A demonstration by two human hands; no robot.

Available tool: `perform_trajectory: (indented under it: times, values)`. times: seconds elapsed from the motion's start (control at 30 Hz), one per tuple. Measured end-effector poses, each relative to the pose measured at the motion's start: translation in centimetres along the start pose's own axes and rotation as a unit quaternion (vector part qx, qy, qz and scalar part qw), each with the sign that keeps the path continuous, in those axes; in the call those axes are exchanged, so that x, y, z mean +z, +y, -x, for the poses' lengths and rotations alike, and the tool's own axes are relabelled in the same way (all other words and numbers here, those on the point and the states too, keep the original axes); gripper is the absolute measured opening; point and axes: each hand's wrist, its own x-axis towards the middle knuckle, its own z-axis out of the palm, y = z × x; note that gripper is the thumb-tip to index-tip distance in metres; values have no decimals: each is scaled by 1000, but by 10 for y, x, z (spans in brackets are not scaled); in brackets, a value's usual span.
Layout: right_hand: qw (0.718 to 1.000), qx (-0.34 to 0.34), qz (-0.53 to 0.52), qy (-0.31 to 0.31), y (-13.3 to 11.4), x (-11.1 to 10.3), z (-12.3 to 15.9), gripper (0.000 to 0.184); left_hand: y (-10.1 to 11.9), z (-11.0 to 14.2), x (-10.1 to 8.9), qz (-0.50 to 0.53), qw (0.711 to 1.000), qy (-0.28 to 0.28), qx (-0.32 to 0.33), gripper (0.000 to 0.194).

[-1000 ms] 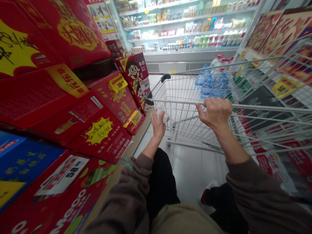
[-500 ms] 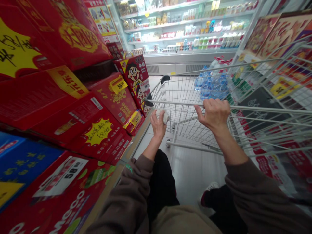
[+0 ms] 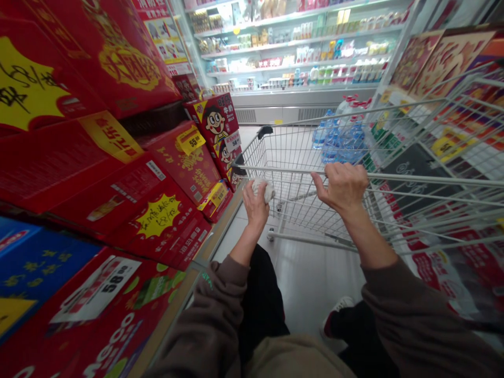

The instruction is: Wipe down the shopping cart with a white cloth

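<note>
My right hand [image 3: 343,188] is wrapped round the metal handle bar [image 3: 413,178] of a wire shopping cart [image 3: 291,152] in a store aisle. My left hand [image 3: 255,202] is closed on a crumpled white tissue [image 3: 264,188], held against the left end of the same bar. The cart basket looks bare inside. My brown sleeves, dark trousers and one shoe [image 3: 334,312] show below.
Stacked red gift boxes [image 3: 118,157] with yellow price tags line the left side, close to the cart. Packs of water bottles [image 3: 338,136] stand ahead on the right. A chilled shelf wall [image 3: 299,58] closes the aisle's far end. Grey floor [image 3: 307,273] runs beneath.
The view has drifted slightly; the cart and both hands sit a little lower in the picture. Both grips are unchanged.
</note>
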Motion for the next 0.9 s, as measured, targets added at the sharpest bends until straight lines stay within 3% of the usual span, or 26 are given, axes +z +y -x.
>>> perform_trajectory:
  times: [0.13, 0.23, 0.37, 0.47, 0.53, 0.73, 0.8, 0.9]
  values:
    - [1000, -15, 20, 13, 0, -1, 0, 46, -5, 14, 12, -22, 998, -50, -26, 63]
    - [1000, -18, 22, 12, 1, 0, -1, 46, -7, 20, 9, -33, 997, -70, -30, 65]
    - [1000, -11, 15, 8, 1, -1, -1, 48, 1, 14, 0, 1, 1000, 2, -5, 61]
    - [1000, -10, 13, 9, 1, -1, 1, 47, 11, 6, 2, 30, 997, 64, 7, 56]
    - [1000, -12, 12, 14, 1, -2, 1, 47, 14, 7, 10, 38, 998, 58, -2, 56]
    - [999, -27, 21, 14, 5, -2, 1, 46, 3, 32, 27, 7, 998, -52, -19, 61]
    - [999, -29, 14, 7, 5, -2, 1, 47, 3, 33, 22, 12, 999, -52, -12, 61]
    - [1000, -23, 1, -1, 5, -2, 1, 48, 12, 26, 14, 42, 999, 4, -3, 58]
